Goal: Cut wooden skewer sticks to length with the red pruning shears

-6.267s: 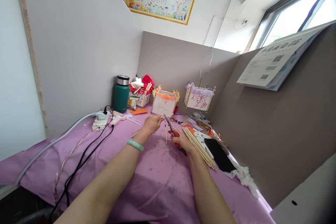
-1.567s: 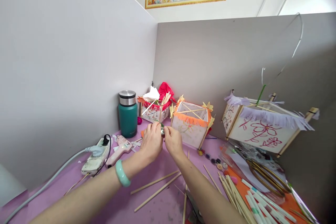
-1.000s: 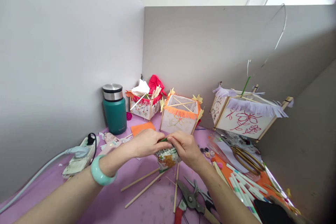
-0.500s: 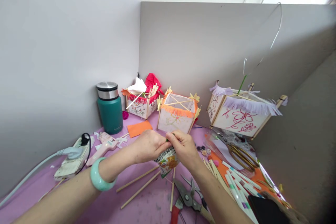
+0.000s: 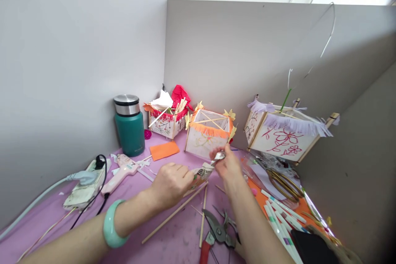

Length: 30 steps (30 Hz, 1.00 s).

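Note:
My left hand is closed around a small printed snack packet, most of which is hidden behind the fingers. My right hand, farther forward, pinches a silvery foil edge of the packet, which shows its shiny inside. Whether that piece is fully torn off, I cannot tell. Below the hands, thin wooden sticks lie on the purple table. A pair of red-handled pruning shears rests beside them. Just beyond my right hand stands a paper lantern with orange fringe.
At the left are a green bottle, a pink glue gun and a power strip. Markers, gold-handled scissors and a black phone-like slab lie right. Another lantern carries a tall wire.
My hands were together at the packet's top edge. The right hand has moved forward and right, pulling out a silvery edge, while the left has shifted slightly nearer with the packet.

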{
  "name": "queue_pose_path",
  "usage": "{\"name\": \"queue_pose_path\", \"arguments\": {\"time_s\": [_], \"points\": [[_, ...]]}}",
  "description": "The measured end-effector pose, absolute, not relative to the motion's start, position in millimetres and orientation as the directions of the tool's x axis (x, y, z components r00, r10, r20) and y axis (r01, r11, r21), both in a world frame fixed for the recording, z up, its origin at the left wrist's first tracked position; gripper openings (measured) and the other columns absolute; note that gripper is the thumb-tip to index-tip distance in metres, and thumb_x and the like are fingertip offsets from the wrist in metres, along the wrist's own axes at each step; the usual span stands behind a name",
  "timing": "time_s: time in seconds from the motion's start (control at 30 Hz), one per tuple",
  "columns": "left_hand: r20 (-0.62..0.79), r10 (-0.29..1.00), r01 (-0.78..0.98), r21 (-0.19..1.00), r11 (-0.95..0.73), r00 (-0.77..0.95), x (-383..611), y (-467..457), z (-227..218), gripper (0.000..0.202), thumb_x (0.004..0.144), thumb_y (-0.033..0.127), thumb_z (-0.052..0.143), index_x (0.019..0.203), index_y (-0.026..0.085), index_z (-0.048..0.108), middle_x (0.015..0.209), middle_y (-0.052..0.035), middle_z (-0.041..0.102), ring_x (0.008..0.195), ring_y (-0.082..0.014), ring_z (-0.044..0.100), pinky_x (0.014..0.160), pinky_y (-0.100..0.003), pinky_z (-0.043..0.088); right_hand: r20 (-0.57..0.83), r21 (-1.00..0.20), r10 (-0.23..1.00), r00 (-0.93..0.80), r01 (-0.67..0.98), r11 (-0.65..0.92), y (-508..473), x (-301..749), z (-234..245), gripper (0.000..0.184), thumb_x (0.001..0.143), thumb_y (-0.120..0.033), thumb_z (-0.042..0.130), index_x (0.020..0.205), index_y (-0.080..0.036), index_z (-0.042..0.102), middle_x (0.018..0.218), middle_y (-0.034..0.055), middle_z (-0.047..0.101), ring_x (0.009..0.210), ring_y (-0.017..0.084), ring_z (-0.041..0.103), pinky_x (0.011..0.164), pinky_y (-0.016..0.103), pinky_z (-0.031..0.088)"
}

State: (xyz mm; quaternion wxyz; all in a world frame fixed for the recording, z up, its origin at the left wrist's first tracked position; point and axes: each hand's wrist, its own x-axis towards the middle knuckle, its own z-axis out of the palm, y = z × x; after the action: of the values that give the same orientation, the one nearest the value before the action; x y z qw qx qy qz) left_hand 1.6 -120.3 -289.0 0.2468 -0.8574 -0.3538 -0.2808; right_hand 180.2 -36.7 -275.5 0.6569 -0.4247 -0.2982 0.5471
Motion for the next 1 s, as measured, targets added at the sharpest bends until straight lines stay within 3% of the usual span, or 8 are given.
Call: {"name": "queue_pose_path", "arguments": {"time_s": [0.07,0.17,0.23,0.37,0.6,0.8,0.93,1.0], "points": [[0.663,0.453,0.736,-0.227,-0.637,0.596,-7,-121,-297,0.034,0.092,0.031,0.038,0.065,0.018,0.053,0.057,-0.0001,0.049,0.053,-0.012,0.043,0.051,-0.028,0.03,0.018,-0.899,0.987,0.16,-0.429,0.086,-36,197,-273,0.043,0.087,-0.052,0.043,0.059,-0.021,0.032,0.044,-0.0099,0.03,0.032,0.005,0.026,0.037,0.018,0.032],[0.649,0.455,0.725,-0.224,-0.651,0.609,-18,-124,-307,0.034,0.093,0.031,0.038,0.065,0.017,0.052,0.058,0.0005,0.048,0.053,-0.0105,0.042,0.05,-0.027,0.029,0.094,-0.97,0.994,0.055,-0.222,0.104,-44,210,-274,0.038,0.082,-0.054,0.049,0.065,-0.02,0.043,0.044,-0.0119,0.024,0.033,0.004,0.015,0.033,0.018,0.017],[0.635,0.472,0.726,-0.216,-0.653,0.612,-23,-126,-311,0.034,0.093,0.03,0.039,0.064,0.017,0.052,0.057,0.0007,0.049,0.051,-0.0099,0.042,0.049,-0.027,0.028,0.144,-0.987,0.988,-0.051,0.06,0.147,-55,210,-276,0.033,0.077,-0.048,0.058,0.068,-0.017,0.051,0.047,-0.0097,0.033,0.038,0.005,0.025,0.038,0.018,0.022],[0.614,0.494,0.725,-0.196,-0.66,0.616,-28,-131,-311,0.035,0.093,0.033,0.04,0.065,0.016,0.051,0.057,0.0008,0.051,0.05,-0.0093,0.043,0.048,-0.025,0.028,0.221,-0.798,0.926,-0.308,0.488,0.353,-82,199,-272,0.016,0.073,-0.032,0.063,0.07,-0.016,0.06,0.064,-0.0033,0.055,0.059,0.01,0.048,0.055,0.02,0.035],[0.532,0.508,0.68,-0.189,-0.709,0.677,-31,-144,-307,0.032,0.093,0.033,0.038,0.07,0.017,0.053,0.06,0.0017,0.052,0.051,-0.0104,0.046,0.047,-0.026,0.031,0.11,-0.555,0.835,-0.539,0.664,0.501,-126,188,-258,0.01,0.077,-0.027,0.061,0.074,-0.021,0.069,0.076,0.0007,0.065,0.072,0.014,0.057,0.067,0.023,0.038],[0.466,0.477,0.607,-0.179,-0.774,0.745,-34,-155,-306,0.03,0.093,0.02,0.03,0.073,0.016,0.052,0.064,0.0,0.054,0.052,-0.0108,0.046,0.048,-0.025,0.034,0.003,-0.547,0.809,-0.588,0.676,0.494,-155,189,-249,0.032,0.086,-0.021,0.044,0.111,-0.029,0.063,0.094,0.0028,0.068,0.085,0.018,0.061,0.073,0.025,0.04],[0.417,0.522,0.629,-0.176,-0.757,0.744,-34,-159,-307,0.028,0.092,0.018,0.03,0.074,0.017,0.052,0.065,-0.0009,0.055,0.051,-0.0111,0.045,0.047,-0.025,0.034,-0.014,-0.513,0.796,-0.606,0.687,0.514,-164,192,-249,0.023,0.088,-0.028,0.045,0.09,-0.025,0.068,0.082,0.0013,0.068,0.073,0.015,0.06,0.065,0.023,0.037],[0.395,0.553,0.647,-0.155,-0.747,0.733,-34,-160,-308,0.028,0.091,0.016,0.03,0.074,0.016,0.052,0.065,-0.001,0.055,0.049,-0.0104,0.044,0.047,-0.024,0.033,-0.039,-0.466,0.817,-0.575,0.734,0.494,-163,194,-253,0.032,0.09,-0.035,0.045,0.073,-0.022,0.068,0.071,0.0015,0.066,0.063,0.013,0.057,0.057,0.023,0.034]]}}
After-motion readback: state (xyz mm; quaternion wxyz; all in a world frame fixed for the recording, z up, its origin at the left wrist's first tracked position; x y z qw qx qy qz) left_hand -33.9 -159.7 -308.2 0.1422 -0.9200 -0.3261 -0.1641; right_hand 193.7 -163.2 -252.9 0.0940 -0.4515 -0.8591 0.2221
